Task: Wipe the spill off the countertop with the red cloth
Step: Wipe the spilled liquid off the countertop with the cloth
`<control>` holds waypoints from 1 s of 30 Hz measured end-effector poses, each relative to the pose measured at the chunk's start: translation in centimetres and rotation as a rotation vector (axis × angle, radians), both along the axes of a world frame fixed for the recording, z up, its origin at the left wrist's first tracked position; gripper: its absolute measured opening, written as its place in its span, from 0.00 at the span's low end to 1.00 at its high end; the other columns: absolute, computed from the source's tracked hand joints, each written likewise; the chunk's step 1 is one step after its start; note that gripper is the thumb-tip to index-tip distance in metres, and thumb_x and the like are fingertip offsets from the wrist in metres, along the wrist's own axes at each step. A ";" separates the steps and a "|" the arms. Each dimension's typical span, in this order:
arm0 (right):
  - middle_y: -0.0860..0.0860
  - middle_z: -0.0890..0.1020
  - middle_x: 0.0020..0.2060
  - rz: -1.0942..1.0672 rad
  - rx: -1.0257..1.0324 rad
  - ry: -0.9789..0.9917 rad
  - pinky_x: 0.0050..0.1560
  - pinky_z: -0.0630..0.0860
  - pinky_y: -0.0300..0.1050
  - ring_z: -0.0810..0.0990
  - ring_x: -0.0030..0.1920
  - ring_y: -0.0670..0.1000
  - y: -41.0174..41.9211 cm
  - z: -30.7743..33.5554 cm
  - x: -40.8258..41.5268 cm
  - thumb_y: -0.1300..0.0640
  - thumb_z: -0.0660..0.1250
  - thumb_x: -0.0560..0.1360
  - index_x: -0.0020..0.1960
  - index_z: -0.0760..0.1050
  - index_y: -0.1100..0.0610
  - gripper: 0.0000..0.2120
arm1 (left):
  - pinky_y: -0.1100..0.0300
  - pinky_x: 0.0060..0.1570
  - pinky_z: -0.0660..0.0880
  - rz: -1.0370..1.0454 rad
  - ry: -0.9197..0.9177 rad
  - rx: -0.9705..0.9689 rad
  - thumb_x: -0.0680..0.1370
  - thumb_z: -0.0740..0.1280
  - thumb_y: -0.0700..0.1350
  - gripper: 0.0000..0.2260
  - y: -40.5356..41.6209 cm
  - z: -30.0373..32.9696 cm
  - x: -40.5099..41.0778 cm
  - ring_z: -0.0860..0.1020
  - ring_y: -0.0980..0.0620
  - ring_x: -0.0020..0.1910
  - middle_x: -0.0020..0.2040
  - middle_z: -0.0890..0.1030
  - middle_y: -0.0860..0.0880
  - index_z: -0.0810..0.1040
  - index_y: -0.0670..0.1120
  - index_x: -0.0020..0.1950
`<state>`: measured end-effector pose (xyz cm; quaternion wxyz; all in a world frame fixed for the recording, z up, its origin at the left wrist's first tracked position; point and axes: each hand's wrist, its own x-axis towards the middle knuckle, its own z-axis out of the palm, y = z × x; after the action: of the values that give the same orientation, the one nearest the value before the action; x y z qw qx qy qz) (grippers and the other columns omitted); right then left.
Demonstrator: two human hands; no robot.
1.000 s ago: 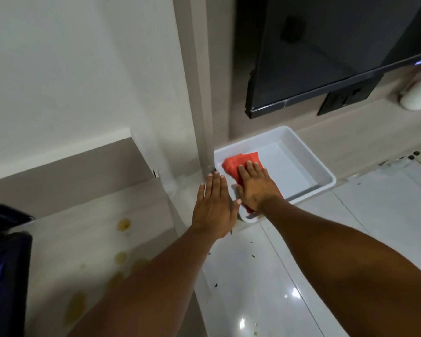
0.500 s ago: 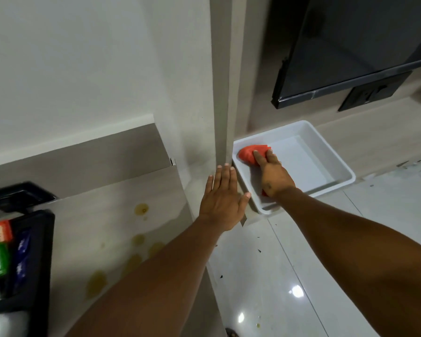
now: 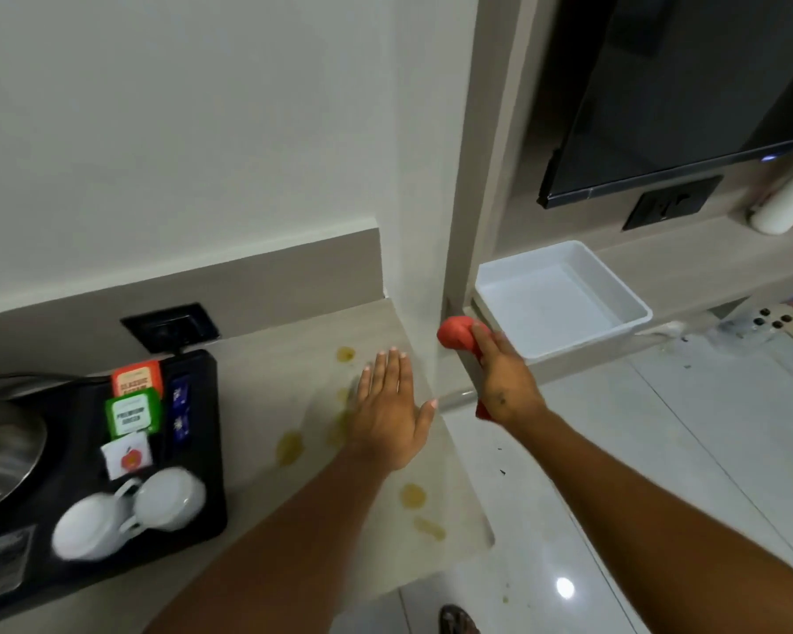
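My right hand (image 3: 504,382) is shut on the red cloth (image 3: 456,334), bunched up and held in the air just left of the white tray (image 3: 623,299), beside the wall corner. Yellow spill spots (image 3: 289,446) dot the beige countertop (image 3: 294,350), with more spots (image 3: 413,495) nearer its right front corner. My left hand (image 3: 392,404) is flat with fingers spread, over the countertop among the spots; whether it touches the surface I cannot tell.
A black tray (image 3: 202,450) on the left of the countertop holds tea sachets (image 3: 133,414) and two white cups (image 3: 129,510). A metal bowl (image 3: 1,446) sits at far left. A dark screen (image 3: 687,84) hangs above the low shelf. A white bottle (image 3: 783,199) lies at right.
My right hand has lifted the red cloth out of the white tray and carried it left. My left hand has moved from the wall corner to over the spill. The view has swung left.
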<state>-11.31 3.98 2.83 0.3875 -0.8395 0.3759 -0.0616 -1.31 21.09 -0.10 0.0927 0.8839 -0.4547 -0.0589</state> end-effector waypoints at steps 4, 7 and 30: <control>0.52 0.55 0.80 0.012 0.019 0.031 0.73 0.63 0.58 0.61 0.76 0.61 9.2 -2.3 -3.2 0.50 0.62 0.79 0.76 0.55 0.38 0.29 | 0.44 0.81 0.49 0.060 0.004 0.042 0.79 0.42 0.65 0.39 9.4 -1.9 -1.4 0.49 0.42 0.84 0.84 0.53 0.41 0.50 0.41 0.83; 0.49 0.59 0.78 0.046 -0.022 0.010 0.67 0.73 0.55 0.70 0.69 0.56 13.9 -4.3 -4.8 0.44 0.56 0.80 0.70 0.56 0.29 0.21 | 0.44 0.82 0.49 0.095 0.020 0.084 0.81 0.46 0.65 0.39 15.6 -3.5 -1.9 0.49 0.42 0.84 0.84 0.53 0.41 0.49 0.41 0.83; 0.55 0.48 0.81 0.222 -0.438 0.281 0.78 0.42 0.60 0.42 0.80 0.58 14.4 -9.0 1.2 0.45 0.39 0.83 0.81 0.46 0.54 0.29 | 0.42 0.82 0.48 0.091 0.030 0.164 0.80 0.49 0.67 0.42 24.0 -8.1 -0.6 0.46 0.41 0.84 0.84 0.50 0.38 0.49 0.37 0.82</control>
<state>-10.07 18.42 -6.15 0.1453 -0.9397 0.3091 0.0184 -1.88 45.06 -8.18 0.0293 0.9073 -0.4061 -0.1050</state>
